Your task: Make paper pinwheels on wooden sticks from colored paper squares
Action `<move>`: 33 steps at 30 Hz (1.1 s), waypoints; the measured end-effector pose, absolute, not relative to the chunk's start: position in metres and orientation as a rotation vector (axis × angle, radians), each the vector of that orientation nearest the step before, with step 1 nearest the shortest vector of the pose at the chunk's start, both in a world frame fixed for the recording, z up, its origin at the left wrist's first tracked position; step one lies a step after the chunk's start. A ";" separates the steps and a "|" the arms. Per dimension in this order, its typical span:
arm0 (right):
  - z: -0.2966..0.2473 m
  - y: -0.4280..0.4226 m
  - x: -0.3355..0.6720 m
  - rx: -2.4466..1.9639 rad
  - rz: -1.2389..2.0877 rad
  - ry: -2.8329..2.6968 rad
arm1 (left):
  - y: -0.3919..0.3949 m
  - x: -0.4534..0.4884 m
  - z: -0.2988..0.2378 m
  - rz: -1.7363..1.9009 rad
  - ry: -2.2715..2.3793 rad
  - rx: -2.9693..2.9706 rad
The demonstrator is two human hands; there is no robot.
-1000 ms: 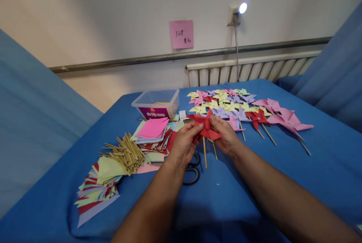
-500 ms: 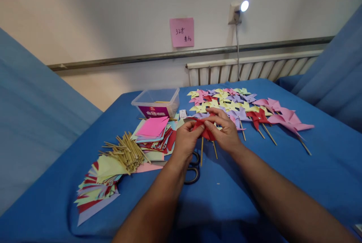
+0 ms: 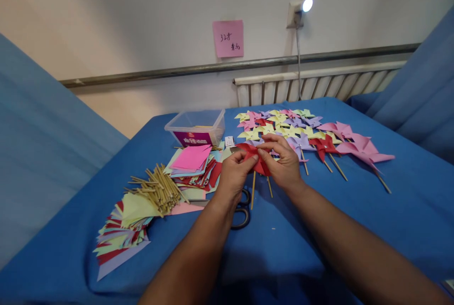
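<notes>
Both of my hands meet over the middle of a blue table point(image 3: 407, 210). My left hand point(image 3: 232, 175) and my right hand point(image 3: 283, 163) pinch the folded flaps of a red paper pinwheel point(image 3: 256, 158) between them. Its thin wooden stick point(image 3: 253, 191) hangs down below my fingers. Black scissors point(image 3: 241, 210) lie on the cloth just under my left wrist, partly hidden by it.
Finished pinwheels point(image 3: 294, 130) in yellow, purple, pink and red lie behind and right of my hands. Left are stacked coloured paper squares point(image 3: 193, 161), a bundle of wooden sticks point(image 3: 158, 191), fanned paper point(image 3: 120, 234) and a clear plastic box point(image 3: 196, 127). A radiator point(image 3: 319, 85) runs along the wall.
The red pinwheel's flaps were spread open a second ago; my fingers have gathered them toward the centre. My right hand has closed in over the paper.
</notes>
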State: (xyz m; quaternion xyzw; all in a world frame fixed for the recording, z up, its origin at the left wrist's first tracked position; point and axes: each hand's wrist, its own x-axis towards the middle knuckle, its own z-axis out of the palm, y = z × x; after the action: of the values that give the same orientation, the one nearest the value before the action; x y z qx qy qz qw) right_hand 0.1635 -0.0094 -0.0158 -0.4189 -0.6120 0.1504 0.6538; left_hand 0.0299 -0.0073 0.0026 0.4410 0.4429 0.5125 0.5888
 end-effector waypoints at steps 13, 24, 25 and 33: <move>-0.010 -0.016 0.165 -0.937 0.388 -1.436 | -0.009 0.030 0.008 1.211 0.992 0.882; -0.022 -0.011 0.162 -0.946 0.205 -1.828 | -0.004 0.024 0.011 1.245 0.889 0.614; -0.021 -0.011 0.163 -0.951 0.188 -1.824 | -0.004 0.024 0.011 1.257 0.879 0.609; -0.017 -0.010 0.165 -0.889 0.201 -1.889 | -0.003 0.024 0.013 1.280 0.854 0.563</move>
State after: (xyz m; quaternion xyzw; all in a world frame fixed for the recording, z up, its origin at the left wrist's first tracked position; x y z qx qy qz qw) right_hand 0.1651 -0.0104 -0.0172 -0.3674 -0.7807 0.0833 0.4985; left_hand 0.0241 -0.0031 0.0129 0.2510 0.3808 0.5706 0.6829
